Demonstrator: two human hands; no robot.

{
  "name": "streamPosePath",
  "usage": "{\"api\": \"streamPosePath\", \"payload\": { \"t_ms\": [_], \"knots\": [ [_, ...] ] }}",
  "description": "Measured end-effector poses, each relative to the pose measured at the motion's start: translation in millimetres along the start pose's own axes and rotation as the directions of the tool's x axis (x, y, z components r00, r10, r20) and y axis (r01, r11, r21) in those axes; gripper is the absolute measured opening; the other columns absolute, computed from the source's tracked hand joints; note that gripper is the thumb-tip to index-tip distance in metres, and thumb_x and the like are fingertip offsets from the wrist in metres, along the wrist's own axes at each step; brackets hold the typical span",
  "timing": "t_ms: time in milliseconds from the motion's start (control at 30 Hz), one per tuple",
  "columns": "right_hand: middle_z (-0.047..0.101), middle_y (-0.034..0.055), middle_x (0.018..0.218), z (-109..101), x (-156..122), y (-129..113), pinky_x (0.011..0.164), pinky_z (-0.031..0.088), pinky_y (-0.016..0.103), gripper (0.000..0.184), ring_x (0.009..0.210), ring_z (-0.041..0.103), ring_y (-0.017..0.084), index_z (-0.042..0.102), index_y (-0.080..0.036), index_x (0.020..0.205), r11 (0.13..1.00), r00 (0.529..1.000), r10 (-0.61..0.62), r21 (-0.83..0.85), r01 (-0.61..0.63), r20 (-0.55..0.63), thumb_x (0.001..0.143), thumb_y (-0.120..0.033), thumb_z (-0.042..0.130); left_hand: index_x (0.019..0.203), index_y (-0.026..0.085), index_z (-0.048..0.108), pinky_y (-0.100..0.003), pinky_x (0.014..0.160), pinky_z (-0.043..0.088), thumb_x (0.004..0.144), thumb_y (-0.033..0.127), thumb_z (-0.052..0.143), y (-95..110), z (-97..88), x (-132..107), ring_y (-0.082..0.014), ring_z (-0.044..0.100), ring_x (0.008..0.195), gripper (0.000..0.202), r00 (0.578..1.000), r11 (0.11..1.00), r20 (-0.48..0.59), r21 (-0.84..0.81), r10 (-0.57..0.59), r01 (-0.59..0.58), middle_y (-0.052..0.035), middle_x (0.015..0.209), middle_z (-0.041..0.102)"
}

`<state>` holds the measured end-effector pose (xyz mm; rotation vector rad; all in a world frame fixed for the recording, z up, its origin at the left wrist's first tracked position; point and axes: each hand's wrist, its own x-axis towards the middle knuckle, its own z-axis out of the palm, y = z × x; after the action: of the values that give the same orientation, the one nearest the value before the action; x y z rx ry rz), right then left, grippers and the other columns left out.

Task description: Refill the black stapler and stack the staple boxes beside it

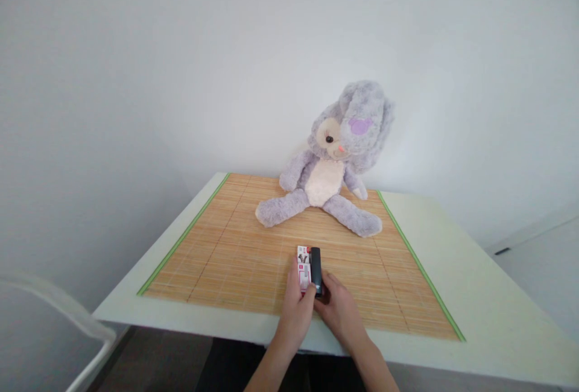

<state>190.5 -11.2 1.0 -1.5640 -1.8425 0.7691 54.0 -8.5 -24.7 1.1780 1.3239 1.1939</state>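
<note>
My left hand (296, 306) is closed around a small white and pink box (304, 276) with printing on its front. The thumb lies across the box's lower end. Right against the box stands a black stapler (316, 266), long and narrow. My right hand (342, 310) grips the stapler's lower right side, with its fingers curled and partly hidden. Both things are held close together above the near part of a bamboo mat (253, 259).
Behind my hands a grey plush rabbit (324, 181) sits on the mat against the wall, its legs spread towards me. The mat has green edges and lies on a white table (434, 229). A pale curved frame (67, 307) stands at the lower left.
</note>
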Motion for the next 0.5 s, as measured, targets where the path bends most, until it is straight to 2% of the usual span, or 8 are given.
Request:
{"api": "streamPosePath", "payload": {
  "t_ms": [100, 200, 367, 500],
  "knots": [
    [0.068, 0.0033, 0.098, -13.2, 4.4, 5.1, 0.075, 0.046, 0.03, 0.04, 0.086, 0.063, 0.022, 0.067, -0.025, 0.119, 0.999, 0.999, -0.019, -0.025, 0.02, 0.033, 0.08, -0.02, 0.066, 0.165, 0.023, 0.015, -0.041, 0.131, 0.015, 0.09, 0.025, 0.055, 2.0, 12.8, 1.4, -0.0241, 0.016, 0.159, 0.085, 1.0, 1.0, 0.007, -0.023, -0.016, 0.016, -0.0047, 0.172, 0.018],
    [0.069, 0.0032, 0.098, -34.6, 7.0, 17.6, 0.074, 0.045, 0.03, 0.037, 0.084, 0.062, 0.022, 0.068, -0.024, 0.116, 0.997, 0.999, -0.033, -0.071, 0.036, 0.041, 0.079, -0.02, 0.065, 0.166, 0.022, 0.007, -0.038, 0.131, 0.014, 0.089, 0.022, 0.055, 5.5, 35.0, 3.8, -0.0221, 0.013, 0.159, 0.09, 0.999, 1.0, 0.05, -0.017, -0.011, 0.012, -0.0043, 0.173, 0.012],
    [0.069, 0.004, 0.096, -79.7, 3.8, 52.8, 0.071, 0.044, 0.03, 0.029, 0.081, 0.061, 0.021, 0.068, -0.022, 0.108, 0.985, 0.999, -0.003, -0.175, 0.011, 0.048, 0.08, -0.025, 0.063, 0.166, 0.024, -0.001, -0.037, 0.131, 0.015, 0.085, 0.017, 0.055, 13.6, 83.3, 4.6, -0.0215, 0.01, 0.16, 0.098, 0.981, 0.999, 0.187, 0.02, -0.042, 0.039, -0.0024, 0.174, 0.009],
    [0.07, 0.0039, 0.091, -112.6, -3.2, 85.5, 0.069, 0.043, 0.03, 0.025, 0.078, 0.061, 0.021, 0.069, -0.021, 0.099, 0.973, 0.996, 0.071, -0.223, -0.059, 0.049, 0.077, -0.03, 0.063, 0.166, 0.023, -0.005, -0.039, 0.132, 0.014, 0.084, 0.014, 0.054, 17.8, 117.7, 2.3, -0.0239, 0.008, 0.16, 0.102, 0.95, 0.999, 0.312, 0.041, -0.013, 0.001, -0.0038, 0.173, 0.013]
  ]
}}
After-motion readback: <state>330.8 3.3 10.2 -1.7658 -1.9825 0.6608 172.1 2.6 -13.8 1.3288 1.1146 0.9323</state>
